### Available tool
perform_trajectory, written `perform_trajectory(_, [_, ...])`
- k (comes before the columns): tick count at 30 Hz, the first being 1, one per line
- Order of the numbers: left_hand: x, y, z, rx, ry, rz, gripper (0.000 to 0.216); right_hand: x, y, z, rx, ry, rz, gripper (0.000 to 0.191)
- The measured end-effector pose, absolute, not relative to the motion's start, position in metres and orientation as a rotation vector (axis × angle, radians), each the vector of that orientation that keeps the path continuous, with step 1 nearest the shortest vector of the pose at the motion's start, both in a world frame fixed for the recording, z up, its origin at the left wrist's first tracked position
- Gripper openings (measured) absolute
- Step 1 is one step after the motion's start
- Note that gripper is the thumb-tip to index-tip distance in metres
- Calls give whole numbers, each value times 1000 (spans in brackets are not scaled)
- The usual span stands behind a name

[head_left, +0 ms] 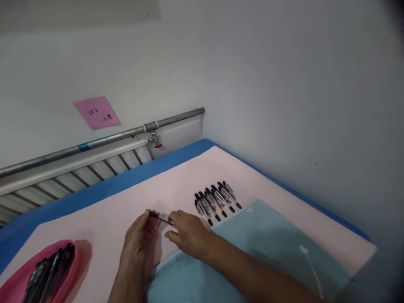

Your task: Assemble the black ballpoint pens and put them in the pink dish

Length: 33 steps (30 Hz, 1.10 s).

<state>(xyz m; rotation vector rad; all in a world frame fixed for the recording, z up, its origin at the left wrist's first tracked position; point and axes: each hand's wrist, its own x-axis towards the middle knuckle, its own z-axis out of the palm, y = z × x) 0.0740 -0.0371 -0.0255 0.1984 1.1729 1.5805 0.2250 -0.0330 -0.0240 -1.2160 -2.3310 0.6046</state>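
Between my hands, above the pink sheet, is a slim dark pen [162, 219] with a black end. The thumb and fingers of my left hand [138, 237] pinch that black end. My right hand [191, 232] is closed round the other end, and its fingers hide the tip. Just beyond my right hand lies a slanting row of several black pens [211, 205] with clear parts and bits of yellow. The row sits beside the edge of a light blue cloth [252, 235], which partly lies under my right forearm.
A pink basket [75, 269] at the lower left holds several black pens [47, 273]. The pink sheet [110, 227] covers a blue table [176, 158] set in a corner. Behind it are a radiator [75, 181], a metal pipe [179, 116] and a pink note [96, 112].
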Motion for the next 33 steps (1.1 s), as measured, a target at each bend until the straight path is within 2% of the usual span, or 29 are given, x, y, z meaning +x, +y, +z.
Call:
perform_trajectory(6, [71,-37,-29,403,1182,1614,1,224,-36,-20,-1209,-2219,774,14])
perform_trajectory(9, [82,-36,-28,537,1210,1619,10,235,-28,-12,-1213,-2084,779,12])
perform_trajectory(13, [120,-29,-28,943,1403,1304,24,264,-6,-1,-1256,-1691,681,16])
perform_trajectory(16, [153,-18,-33,1266,1599,1043,20,283,7,5,-1241,-1438,694,19])
perform_trajectory(20, [176,-4,-40,1510,1943,885,13,292,9,11,-1225,-1333,752,19])
perform_trajectory(24, [178,-1,-42,1468,1991,888,17,290,4,13,-1205,-1373,774,20])
perform_trajectory(29, [181,3,-42,1012,1713,1110,33,289,4,10,-1189,-1445,720,19])
perform_trajectory(33, [162,1,-33,877,1585,1155,22,288,6,8,-1210,-1522,679,19])
